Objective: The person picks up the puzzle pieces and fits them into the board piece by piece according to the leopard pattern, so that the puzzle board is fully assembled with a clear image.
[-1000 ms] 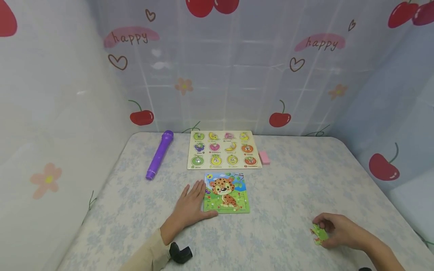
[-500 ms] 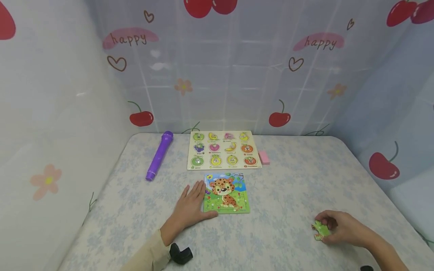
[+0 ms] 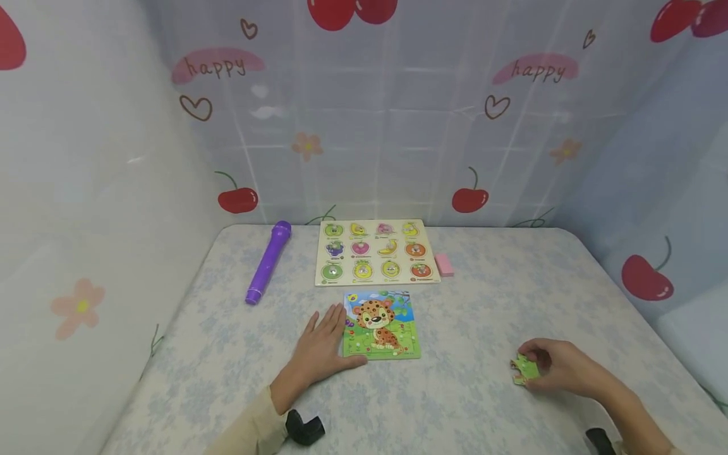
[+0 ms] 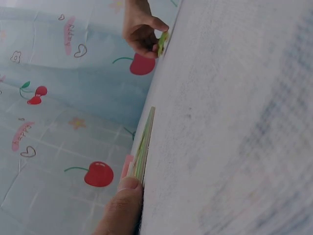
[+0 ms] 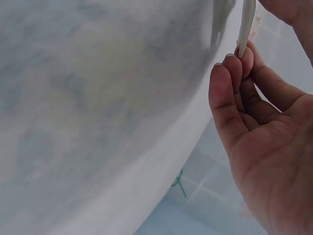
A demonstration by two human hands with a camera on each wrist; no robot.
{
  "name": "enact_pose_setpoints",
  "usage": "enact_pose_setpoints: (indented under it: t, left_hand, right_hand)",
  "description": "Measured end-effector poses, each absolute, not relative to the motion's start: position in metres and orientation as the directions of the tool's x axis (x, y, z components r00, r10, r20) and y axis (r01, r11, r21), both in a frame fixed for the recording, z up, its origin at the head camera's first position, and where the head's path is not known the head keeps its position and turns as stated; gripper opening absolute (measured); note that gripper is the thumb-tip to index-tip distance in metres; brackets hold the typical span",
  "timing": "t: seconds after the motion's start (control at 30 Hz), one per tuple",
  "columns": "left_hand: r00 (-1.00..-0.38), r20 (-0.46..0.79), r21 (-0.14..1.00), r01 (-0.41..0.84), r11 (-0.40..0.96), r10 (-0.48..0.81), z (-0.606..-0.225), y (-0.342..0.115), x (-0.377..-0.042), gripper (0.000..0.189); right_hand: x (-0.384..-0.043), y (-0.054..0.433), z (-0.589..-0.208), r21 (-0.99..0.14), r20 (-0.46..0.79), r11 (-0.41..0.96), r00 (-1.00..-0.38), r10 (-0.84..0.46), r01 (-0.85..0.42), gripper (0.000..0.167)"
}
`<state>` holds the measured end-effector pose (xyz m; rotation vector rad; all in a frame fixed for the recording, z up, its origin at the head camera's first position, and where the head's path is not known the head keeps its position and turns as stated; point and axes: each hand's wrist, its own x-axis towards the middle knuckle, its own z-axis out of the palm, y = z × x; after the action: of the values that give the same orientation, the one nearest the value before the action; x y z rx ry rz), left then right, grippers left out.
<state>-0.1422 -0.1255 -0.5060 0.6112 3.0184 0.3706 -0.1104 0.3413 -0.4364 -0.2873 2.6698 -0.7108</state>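
Observation:
A square jigsaw puzzle (image 3: 381, 325) with a cartoon leopard on green grass lies at the middle of the table. My left hand (image 3: 320, 347) rests beside it, fingers straight along its left edge and thumb at the lower left corner. In the left wrist view that thumb (image 4: 123, 203) touches the puzzle's thin edge (image 4: 144, 147). Well to the right, my right hand (image 3: 563, 366) pinches a green jigsaw piece (image 3: 526, 369) between thumb and fingers, low over the cloth. The right wrist view shows this piece (image 5: 247, 24) edge-on at the fingertips.
Behind the leopard puzzle lies a wooden fruit peg board (image 3: 375, 253), with a small pink block (image 3: 444, 265) at its right side. A purple toy microphone (image 3: 268, 262) lies at the back left. Printed curtains (image 3: 387, 126) enclose the flowered tablecloth (image 3: 478, 316) at the back and sides.
My right hand, with the jigsaw piece between its fingers, has moved slightly up and to the left in the head view. The left hand and the leopard puzzle have stayed in place.

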Motion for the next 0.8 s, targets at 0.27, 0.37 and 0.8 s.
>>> enact_pose_setpoints:
  t: [0.27, 0.37, 0.8]
  left_hand:
    - [-0.921, 0.001, 0.25, 0.377, 0.892, 0.389, -0.506, -0.124, -0.142, 0.117]
    - [-0.921, 0.003, 0.251, 0.378, 0.891, 0.39, -0.506, -0.123, -0.142, 0.116]
    - [-0.921, 0.015, 0.24, 0.381, 0.893, 0.389, -0.505, -0.124, -0.142, 0.114]
  right_hand:
    - [-0.122, 0.316, -0.432, -0.513, -0.251, 0.845, -0.916, -0.313, -0.148, 0.056]
    - [-0.127, 0.307, -0.433, -0.516, -0.241, 0.839, -0.911, -0.334, -0.171, 0.056]
    - [-0.148, 0.273, -0.432, -0.498, -0.115, 0.805, -0.896, -0.43, -0.322, 0.05]
